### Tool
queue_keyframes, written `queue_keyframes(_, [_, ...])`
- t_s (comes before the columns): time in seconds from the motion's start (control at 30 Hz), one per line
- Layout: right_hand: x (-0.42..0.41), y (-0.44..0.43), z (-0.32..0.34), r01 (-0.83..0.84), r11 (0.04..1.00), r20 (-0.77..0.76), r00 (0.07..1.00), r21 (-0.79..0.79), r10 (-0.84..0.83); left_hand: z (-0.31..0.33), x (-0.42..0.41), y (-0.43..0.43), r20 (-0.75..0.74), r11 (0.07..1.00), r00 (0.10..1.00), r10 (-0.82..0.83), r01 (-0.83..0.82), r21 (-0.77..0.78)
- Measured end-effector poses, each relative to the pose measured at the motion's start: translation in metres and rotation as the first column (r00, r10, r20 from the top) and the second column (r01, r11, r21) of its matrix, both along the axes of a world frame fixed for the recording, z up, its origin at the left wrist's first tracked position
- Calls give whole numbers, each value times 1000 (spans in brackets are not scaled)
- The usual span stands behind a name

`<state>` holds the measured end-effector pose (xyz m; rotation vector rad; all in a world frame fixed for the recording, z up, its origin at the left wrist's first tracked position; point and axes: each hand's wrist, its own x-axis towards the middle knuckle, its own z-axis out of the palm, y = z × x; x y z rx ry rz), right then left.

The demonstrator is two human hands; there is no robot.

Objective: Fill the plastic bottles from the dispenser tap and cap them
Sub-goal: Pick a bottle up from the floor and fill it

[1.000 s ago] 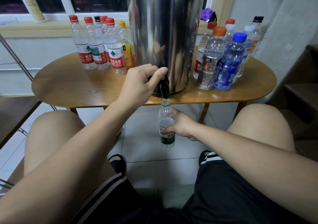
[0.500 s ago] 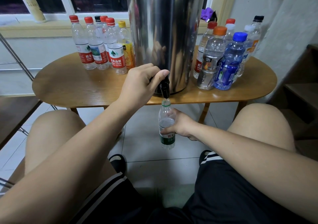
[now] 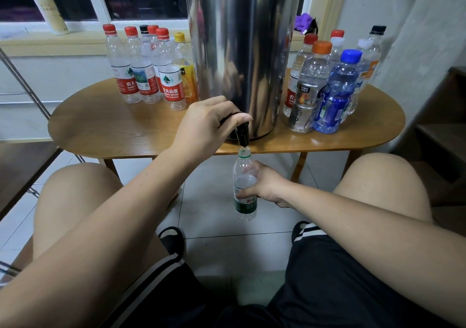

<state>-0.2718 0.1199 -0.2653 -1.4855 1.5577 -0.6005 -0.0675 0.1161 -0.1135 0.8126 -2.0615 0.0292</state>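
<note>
Hands clamped: our left hand on the black plastic tap at the front edge of the wooden counter, our right hand round the clear green-labelled plastic bottle beneath.

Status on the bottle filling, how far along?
Done: a left group and a right group of capped bottles flank the dispenser on the table; I can't tell which are filled. In hand: the left hand grips the tap, and the right hand holds the uncapped green-label bottle under it, partly full. Left: top it up and cap it; no cap visible.
</note>
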Motion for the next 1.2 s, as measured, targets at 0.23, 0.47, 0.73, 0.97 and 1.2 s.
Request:
queue_keyframes(0.23, [0,2,1,-5,1000,-5,1000,-3,5,2,1,1,40,1000,999,13,-13,-6])
queue_keyframes(0.47, [-1,4,0,-2,1000,4,1000,-12,2,3,2,2,81,999,997,19,-21,27])
queue_keyframes(0.73, [-2,4,-2,-6,1000,31,999,-18,7,1,0,4,79,1000,997,19,-19,6])
queue_keyframes(0.97, [-3,3,-3,-11,1000,13,1000,-23,11,-2,-1,7,107,999,994,28,-24,-41])
queue_keyframes(1.2, [-3,3,-3,-13,999,-5,1000,-35,13,-1,-1,7,122,998,992,36,-30,-50])
